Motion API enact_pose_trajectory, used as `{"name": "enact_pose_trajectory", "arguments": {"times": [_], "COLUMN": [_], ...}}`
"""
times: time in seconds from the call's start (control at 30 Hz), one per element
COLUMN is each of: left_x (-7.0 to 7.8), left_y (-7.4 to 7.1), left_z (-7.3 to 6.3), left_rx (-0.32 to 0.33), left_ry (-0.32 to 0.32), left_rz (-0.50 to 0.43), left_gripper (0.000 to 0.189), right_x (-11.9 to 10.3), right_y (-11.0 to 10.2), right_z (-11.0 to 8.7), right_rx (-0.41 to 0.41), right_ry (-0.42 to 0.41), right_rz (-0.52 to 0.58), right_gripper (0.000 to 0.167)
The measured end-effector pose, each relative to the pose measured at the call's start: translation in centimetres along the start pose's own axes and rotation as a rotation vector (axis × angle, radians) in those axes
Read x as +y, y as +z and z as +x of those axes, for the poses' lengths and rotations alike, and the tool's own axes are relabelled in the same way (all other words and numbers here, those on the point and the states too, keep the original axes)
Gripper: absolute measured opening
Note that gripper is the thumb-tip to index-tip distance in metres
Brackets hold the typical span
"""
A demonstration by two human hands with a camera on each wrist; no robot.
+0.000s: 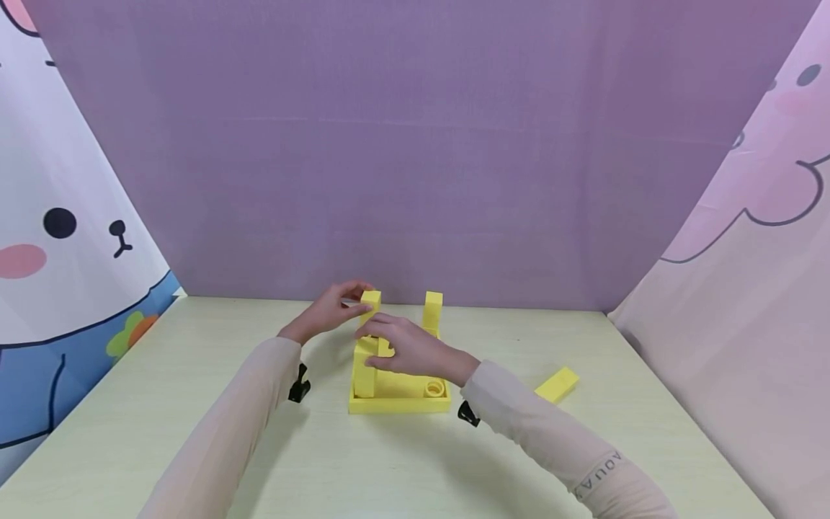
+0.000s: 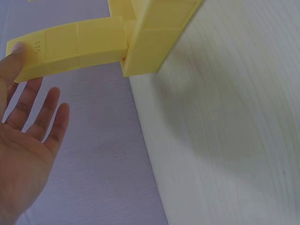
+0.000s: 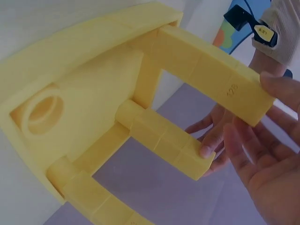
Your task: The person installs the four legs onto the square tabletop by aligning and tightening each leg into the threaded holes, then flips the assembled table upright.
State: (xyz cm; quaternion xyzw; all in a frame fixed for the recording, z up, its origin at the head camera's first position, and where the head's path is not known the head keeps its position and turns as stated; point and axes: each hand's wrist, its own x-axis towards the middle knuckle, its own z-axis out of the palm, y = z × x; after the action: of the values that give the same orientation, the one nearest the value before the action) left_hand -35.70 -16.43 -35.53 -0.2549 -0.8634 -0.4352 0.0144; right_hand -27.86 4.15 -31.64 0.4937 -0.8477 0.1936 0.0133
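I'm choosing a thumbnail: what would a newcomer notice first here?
First, the yellow base at low centre, where the left hand pinches the far left post and the right hand the near left post. Then the loose yellow block to the right, and the big cartoon animal printed at far left.

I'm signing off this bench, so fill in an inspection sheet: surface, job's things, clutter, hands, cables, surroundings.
Surface: pale wood-grain table.
Job's things: yellow base; near-left post, far-left post and far-right post stand on it; near-right socket bare; loose block lies right of the base.
Clutter: nothing seen.
Hands: left hand pinches the far-left post near its top; right hand holds the near-left post near its top.
Cables: nothing seen.
Surroundings: purple backdrop behind; cartoon sheet left, pink sheet right.
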Motion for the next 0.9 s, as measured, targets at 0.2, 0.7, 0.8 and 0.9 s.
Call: {"name": "enact_pose_trajectory", "arguments": {"times": [0.2, 0.7, 0.8, 0.9], "left_x": [-0.1, 0.1, 0.1, 0.1], "left_y": [0.0, 0.0, 0.1, 0.1], "left_z": [0.0, 0.0, 0.0, 0.1], "left_rx": [0.004, 0.005, 0.009, 0.009], "left_ry": [0.0, 0.002, -0.014, -0.021], "left_rz": [0.002, -0.002, -0.012, -0.023], "left_gripper": [0.036, 0.036, 0.035, 0.034], "right_x": [0.4, -0.2, -0.2, -0.2], "right_y": [-0.4, 0.2, 0.3, 0.6], "right_z": [0.1, -0.1, -0.1, -0.1], "right_rx": [-0.046, 0.024, 0.053, 0.074], "right_ry": [-0.051, 0.018, 0.004, -0.001], "right_rz": [0.042, 0.012, -0.013, -0.031], "right_gripper": [0.036, 0.034, 0.033, 0.032]}}
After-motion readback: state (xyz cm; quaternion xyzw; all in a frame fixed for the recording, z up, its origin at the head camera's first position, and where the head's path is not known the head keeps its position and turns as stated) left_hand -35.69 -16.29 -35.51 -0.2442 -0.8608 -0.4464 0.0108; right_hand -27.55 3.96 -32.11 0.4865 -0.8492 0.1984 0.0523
